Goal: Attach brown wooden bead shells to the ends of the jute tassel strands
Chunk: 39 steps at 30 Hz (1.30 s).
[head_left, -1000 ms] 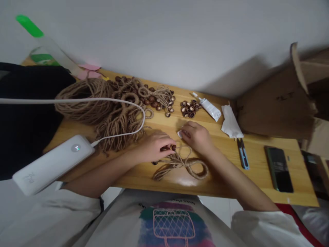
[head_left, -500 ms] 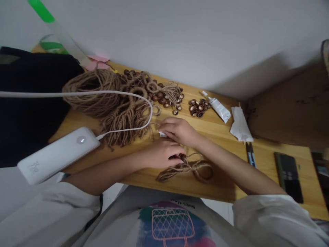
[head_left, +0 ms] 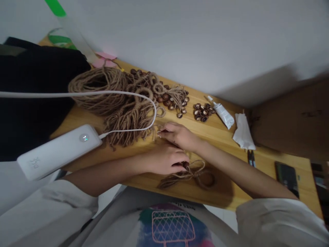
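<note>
My left hand (head_left: 164, 158) rests on the wooden table (head_left: 223, 137), fingers curled around dark brown beads at the knot of a looped jute cord piece (head_left: 191, 175). My right hand (head_left: 177, 134) reaches leftward across it, fingers pinched at the frayed ends of the jute tassels (head_left: 128, 120); what it pinches is too small to name. Behind lie a jute coil (head_left: 95, 87), finished jute rings with brown beads (head_left: 164, 94) and a small heap of beads (head_left: 203, 112).
A white power bank (head_left: 55, 151) with a white cable (head_left: 123, 94) hangs near my chest at left. A glue tube (head_left: 223, 112), crumpled white paper (head_left: 243, 132), snips (head_left: 250, 157) and a dark phone (head_left: 286, 175) lie at right. A cardboard box (head_left: 293, 116) stands far right, dark cloth (head_left: 28, 99) at left.
My right hand moved left from beside the looped cord to the tassel ends. The left hand stayed on the beads. The view shifted a little to the left.
</note>
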Each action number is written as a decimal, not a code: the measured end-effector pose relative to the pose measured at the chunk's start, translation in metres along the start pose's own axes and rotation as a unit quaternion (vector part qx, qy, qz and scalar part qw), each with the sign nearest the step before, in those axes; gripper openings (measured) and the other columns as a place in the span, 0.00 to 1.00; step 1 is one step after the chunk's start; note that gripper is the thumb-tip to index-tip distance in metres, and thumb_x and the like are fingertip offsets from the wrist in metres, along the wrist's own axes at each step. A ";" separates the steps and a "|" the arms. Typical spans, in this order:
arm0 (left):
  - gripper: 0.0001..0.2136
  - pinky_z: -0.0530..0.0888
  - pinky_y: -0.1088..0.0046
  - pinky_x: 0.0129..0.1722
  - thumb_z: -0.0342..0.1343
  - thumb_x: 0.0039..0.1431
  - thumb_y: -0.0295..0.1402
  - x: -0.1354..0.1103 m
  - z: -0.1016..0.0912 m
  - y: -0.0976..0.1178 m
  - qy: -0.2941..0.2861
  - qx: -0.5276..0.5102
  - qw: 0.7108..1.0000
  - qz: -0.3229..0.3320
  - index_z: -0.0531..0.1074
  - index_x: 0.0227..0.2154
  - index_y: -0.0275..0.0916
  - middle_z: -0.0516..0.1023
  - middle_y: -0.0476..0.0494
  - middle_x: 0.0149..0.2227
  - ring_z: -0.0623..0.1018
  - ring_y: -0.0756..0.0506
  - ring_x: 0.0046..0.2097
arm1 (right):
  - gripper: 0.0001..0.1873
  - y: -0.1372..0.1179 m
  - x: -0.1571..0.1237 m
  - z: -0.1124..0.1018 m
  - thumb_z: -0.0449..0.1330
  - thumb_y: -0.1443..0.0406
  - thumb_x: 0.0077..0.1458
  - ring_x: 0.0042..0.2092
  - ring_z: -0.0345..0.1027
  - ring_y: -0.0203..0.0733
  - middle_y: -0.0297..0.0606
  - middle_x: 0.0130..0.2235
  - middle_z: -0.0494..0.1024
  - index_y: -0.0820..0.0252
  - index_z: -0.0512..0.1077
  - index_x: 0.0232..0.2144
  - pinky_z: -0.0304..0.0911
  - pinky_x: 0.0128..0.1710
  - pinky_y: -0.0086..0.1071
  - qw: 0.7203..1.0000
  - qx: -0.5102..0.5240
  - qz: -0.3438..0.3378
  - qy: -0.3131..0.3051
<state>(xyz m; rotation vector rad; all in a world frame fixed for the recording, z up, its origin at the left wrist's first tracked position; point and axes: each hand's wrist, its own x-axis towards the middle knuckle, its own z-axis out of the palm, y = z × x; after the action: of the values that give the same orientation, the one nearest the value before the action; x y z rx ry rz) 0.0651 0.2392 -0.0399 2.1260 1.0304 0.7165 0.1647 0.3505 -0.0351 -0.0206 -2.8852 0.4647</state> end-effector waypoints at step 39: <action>0.07 0.70 0.74 0.37 0.59 0.56 0.32 0.001 -0.004 0.001 0.010 0.004 1.000 -0.012 0.74 0.38 0.38 0.80 0.48 0.33 0.77 0.49 0.35 | 0.17 0.003 -0.063 -0.009 0.45 0.70 0.63 0.38 0.63 0.43 0.47 0.39 0.73 0.67 0.74 0.40 0.59 0.36 0.33 0.917 -0.225 0.329 -0.002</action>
<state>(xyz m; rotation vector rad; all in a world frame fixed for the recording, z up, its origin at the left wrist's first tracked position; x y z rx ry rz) 0.0631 0.2415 -0.0365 2.1138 1.0698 0.7256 0.2277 0.3530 -0.0405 -1.0795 -2.8515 -0.1210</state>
